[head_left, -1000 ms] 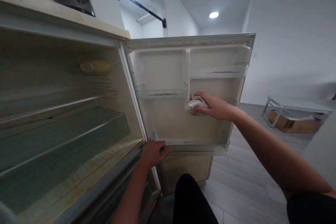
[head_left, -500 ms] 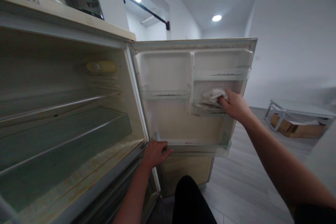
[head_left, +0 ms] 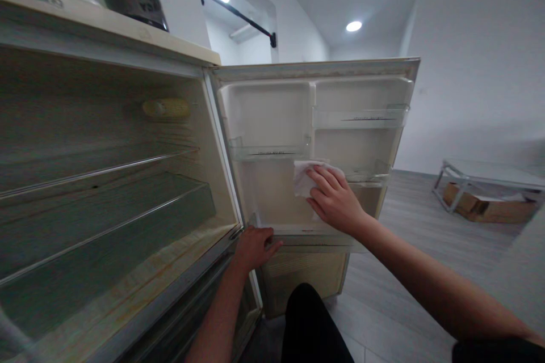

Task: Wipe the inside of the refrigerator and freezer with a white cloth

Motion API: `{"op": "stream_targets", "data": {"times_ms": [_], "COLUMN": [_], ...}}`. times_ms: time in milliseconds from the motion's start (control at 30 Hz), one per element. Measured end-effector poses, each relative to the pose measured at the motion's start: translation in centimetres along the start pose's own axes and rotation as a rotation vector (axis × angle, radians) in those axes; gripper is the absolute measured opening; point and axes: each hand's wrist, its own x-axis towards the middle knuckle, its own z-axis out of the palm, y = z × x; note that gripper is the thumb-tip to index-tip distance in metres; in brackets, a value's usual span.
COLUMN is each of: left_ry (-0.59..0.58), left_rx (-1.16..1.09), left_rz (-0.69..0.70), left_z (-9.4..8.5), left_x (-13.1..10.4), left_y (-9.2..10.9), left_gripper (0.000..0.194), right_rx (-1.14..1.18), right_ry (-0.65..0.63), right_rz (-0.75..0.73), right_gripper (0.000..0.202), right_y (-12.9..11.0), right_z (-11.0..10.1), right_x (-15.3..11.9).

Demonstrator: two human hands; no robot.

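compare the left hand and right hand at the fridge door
The right hand lies over a white cloth, while the left hand has no visible cloth. The right hand is higher on the fridge door; the left hand is lower, near the bottom bin's hinge end. Both are bare.

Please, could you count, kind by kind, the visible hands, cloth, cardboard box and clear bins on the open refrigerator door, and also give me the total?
Hands: 2 (left hand, right hand)
Cloth: 1 (white cloth)
Clear door bins: 4 (left bin, upper-right bin, middle-right bin, bottom bin)
Cardboard box: 1 (brown box)
Total: 8
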Motion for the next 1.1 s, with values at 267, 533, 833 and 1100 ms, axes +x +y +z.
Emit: {"op": "stream_targets", "data": {"times_ms": [267, 533, 833, 1100], "left_ry": [0.029, 0.043, 0.046, 0.020], "left_rx": [0.008, 0.004, 0.013, 0.021], "left_rz": [-0.009, -0.016, -0.023, -0.011], "left_z": [0.4, 0.3, 0.4, 0.4], "left_x": [0.1, 0.8, 0.9, 0.7], "left_y": [0.0, 1.0, 0.9, 0.4], "left_gripper": [0.044, 0.038, 0.040, 0.043], "right_rx": [-0.136, 0.046, 1.115, 1.664], "right_ry": [0.041, 0.427, 1.034, 1.184], "right_rz": [0.068, 0.405, 1.413, 1.308], "right_gripper": [0.059, 0.049, 0.034, 0.009], "right_y": [2.4, 7.5, -0.3, 2.0], "right_z": [1.3, 2.7, 3.1, 3.4], "right_x": [-2.1, -10.9, -10.3, -1.8]}}
